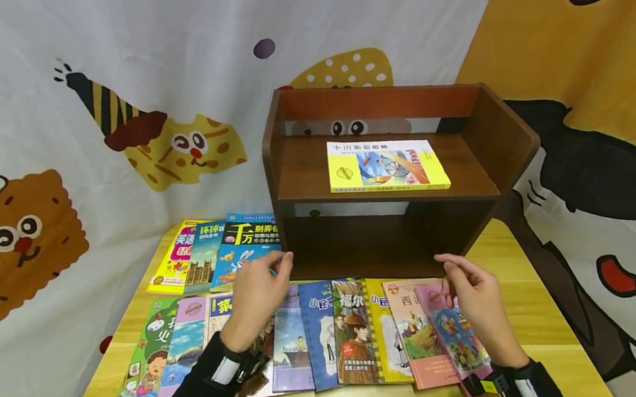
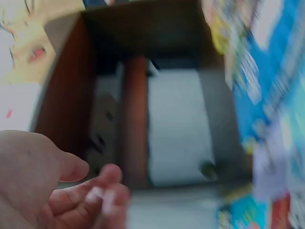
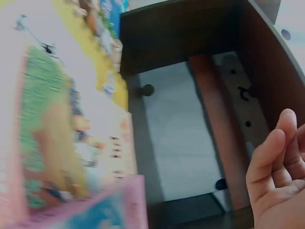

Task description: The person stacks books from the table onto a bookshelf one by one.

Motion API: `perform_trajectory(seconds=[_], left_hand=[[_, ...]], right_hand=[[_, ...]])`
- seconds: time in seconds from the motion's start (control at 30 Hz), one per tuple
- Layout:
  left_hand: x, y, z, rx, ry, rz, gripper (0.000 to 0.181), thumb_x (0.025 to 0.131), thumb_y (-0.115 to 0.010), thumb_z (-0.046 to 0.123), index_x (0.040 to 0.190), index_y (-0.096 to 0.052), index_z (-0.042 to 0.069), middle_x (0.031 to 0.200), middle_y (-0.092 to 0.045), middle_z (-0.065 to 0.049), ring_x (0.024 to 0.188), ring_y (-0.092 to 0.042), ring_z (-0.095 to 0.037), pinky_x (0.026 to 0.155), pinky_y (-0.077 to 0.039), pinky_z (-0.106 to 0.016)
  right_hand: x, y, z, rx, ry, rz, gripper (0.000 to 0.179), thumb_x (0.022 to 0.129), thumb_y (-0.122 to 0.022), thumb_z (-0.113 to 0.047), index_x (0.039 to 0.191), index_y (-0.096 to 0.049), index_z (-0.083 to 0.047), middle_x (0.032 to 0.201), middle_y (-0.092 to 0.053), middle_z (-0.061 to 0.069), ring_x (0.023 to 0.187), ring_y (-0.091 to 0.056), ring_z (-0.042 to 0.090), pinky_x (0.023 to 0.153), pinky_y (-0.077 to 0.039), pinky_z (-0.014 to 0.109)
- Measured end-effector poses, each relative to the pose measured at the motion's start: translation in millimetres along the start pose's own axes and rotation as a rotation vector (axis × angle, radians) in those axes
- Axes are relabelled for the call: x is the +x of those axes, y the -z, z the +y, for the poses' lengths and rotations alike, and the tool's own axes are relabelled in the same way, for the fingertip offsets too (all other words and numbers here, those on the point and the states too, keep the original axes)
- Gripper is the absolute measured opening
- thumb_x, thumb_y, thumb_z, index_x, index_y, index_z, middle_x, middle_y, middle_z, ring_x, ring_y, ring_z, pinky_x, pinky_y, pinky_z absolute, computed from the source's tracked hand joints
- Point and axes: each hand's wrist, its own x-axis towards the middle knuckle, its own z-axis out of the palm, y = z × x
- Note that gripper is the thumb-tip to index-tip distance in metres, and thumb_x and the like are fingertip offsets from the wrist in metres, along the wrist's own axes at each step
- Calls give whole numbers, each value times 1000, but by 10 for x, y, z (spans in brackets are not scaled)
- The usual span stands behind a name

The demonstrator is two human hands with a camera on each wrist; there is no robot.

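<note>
Both hands hold nothing: the left hand [image 1: 258, 298] hangs over the front row, fingers loosely bent with the thumb near the index finger, and the right hand [image 1: 474, 292] is relaxed in much the same way above the slim pink-and-blue paperback [image 1: 460, 331] at the row's right end. That book lies on the pale wooden surface [image 1: 543, 311], partly over the salmon-pink paperback [image 1: 421, 341]. Behind stands the dark-brown wooden two-tier shelf unit [image 1: 509, 144], with a yellow-and-white paperback [image 1: 389, 166] flat on its upper board.

The step appears to be positioning the hands before a grip. Because covers overlap, a top-lying book such as the pink-and-blue one should come away most cleanly; drawing out one underneath could drag its neighbours askew. Thin, flexible covers call for a thumb above and fingers below, well in from the corner, with the other hand steadying the row. Low wrists could snag the covers.
</note>
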Motion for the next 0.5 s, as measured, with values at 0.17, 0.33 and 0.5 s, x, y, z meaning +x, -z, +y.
perform_trajectory(seconds=[0.17,0.33,0.5], left_hand=[[201,4,-647,91,149,-76,43,92,-51,44,112,-65,8,75,-65,-3,44,-46,-15,35,-35,-33],[391,-5,-1228,213,268,-139,57,91,-54,40,128,-50,-3,105,-57,-28,81,-55,-40,60,-48,-54],[520,-51,-1518,270,302,-222,62,91,-53,38,132,-42,-7,122,-45,-37,108,-40,-53,85,-39,-68]], right_hand=[[-132,-74,207,-4,-93,-29,32,97,-46,-36,120,-62,-20,68,-56,17,50,-50,37,37,-41,39],[-208,-126,323,6,-132,-23,31,97,-47,-35,119,-62,-19,70,-56,22,48,-51,35,35,-39,42],[-246,-155,402,48,-170,-31,33,97,-48,-34,120,-61,-16,68,-57,20,47,-51,34,35,-40,43]])
